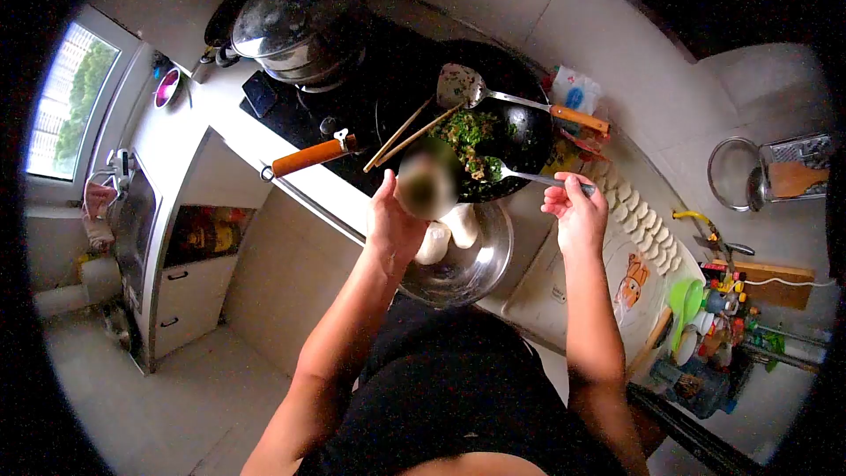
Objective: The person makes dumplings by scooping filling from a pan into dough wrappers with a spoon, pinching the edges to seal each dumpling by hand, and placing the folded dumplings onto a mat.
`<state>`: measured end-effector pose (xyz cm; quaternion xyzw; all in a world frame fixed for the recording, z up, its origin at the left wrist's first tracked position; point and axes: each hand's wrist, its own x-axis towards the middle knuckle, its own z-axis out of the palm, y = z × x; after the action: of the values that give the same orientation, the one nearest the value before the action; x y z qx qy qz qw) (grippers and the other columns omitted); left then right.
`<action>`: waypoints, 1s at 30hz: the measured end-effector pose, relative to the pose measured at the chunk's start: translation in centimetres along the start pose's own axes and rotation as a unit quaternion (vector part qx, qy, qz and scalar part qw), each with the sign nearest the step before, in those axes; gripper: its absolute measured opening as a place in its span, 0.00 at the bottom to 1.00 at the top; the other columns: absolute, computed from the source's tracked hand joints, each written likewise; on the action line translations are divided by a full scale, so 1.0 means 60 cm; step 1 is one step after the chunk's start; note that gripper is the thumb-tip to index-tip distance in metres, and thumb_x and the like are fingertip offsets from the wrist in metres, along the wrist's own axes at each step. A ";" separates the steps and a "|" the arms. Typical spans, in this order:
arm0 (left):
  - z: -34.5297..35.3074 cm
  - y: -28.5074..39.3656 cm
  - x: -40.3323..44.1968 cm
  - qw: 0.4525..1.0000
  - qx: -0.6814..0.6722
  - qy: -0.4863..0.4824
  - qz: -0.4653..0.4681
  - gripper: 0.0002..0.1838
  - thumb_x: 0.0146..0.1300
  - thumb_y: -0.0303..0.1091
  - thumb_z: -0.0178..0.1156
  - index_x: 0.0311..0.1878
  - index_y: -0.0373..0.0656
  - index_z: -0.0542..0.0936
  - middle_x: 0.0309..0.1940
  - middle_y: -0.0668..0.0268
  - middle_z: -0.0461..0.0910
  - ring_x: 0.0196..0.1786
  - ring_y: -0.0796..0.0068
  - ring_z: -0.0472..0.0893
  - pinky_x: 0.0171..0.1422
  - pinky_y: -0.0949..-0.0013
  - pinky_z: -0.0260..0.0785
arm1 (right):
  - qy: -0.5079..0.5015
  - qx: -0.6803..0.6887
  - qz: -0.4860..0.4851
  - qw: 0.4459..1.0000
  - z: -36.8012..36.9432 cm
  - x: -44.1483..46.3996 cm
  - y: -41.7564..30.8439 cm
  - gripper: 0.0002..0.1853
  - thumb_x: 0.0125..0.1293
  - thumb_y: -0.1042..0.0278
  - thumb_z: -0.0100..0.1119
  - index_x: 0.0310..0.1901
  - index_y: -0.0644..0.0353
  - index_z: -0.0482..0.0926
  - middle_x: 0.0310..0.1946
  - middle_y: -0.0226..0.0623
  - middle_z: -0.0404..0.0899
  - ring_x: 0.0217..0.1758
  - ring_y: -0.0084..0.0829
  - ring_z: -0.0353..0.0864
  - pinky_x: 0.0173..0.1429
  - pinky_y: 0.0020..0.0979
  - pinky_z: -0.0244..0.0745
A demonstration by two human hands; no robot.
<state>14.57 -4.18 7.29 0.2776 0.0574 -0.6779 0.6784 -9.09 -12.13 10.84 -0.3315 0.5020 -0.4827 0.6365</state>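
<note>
My left hand [394, 222] cups a round dumpling wrapper [426, 189], its edge pale and its middle dark green; a blur hides the details. Pinched in my right hand [579, 211] is the handle of a metal spoon [531, 178], whose bowl dips into chopped green filling [471, 132]. That filling lies in a black wok [529, 84]. Beneath my left hand stands a steel bowl [493, 264] with pale dough pieces [460, 226] in it.
A wooden-handled spatula [515, 99] and chopsticks [410, 135] lie across the wok; its wooden handle [308, 159] points left. A lidded steel pot [304, 22] stands behind. Rows of dumplings [641, 225] lie at right, near bottles and a green scoop [685, 301].
</note>
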 end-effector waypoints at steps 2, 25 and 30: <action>0.007 -0.009 0.010 1.000 -0.009 0.005 -0.018 0.28 0.66 0.55 0.36 0.56 0.41 0.69 0.52 0.59 0.73 0.56 0.61 0.71 0.63 0.56 0.59 | 0.000 -0.021 -0.068 0.997 0.016 -0.024 -0.014 0.09 0.66 0.69 0.49 0.38 0.67 0.75 0.26 0.39 0.78 0.26 0.27 0.78 0.28 0.28 0.77; 0.090 -0.039 0.002 0.995 -0.056 -0.043 -0.066 0.30 0.68 0.54 0.30 0.57 0.39 0.68 0.52 0.58 0.71 0.55 0.60 0.70 0.61 0.58 0.61 | 0.000 -0.093 -0.166 0.982 0.033 -0.107 -0.037 0.11 0.64 0.73 0.47 0.41 0.71 0.76 0.26 0.41 0.78 0.26 0.29 0.77 0.32 0.30 0.76; 0.090 -0.033 -0.010 0.994 -0.076 -0.042 -0.067 0.29 0.68 0.53 0.31 0.56 0.39 0.68 0.53 0.57 0.71 0.55 0.60 0.70 0.62 0.56 0.61 | 0.003 0.029 -0.037 0.999 0.035 -0.068 -0.064 0.08 0.63 0.68 0.51 0.34 0.64 0.76 0.20 0.38 0.76 0.17 0.27 0.75 0.20 0.29 0.75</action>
<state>11.04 -5.96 11.50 0.1920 0.0992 -0.7266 0.6522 -8.27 -9.59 16.21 -0.3300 0.4771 -0.5215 0.6257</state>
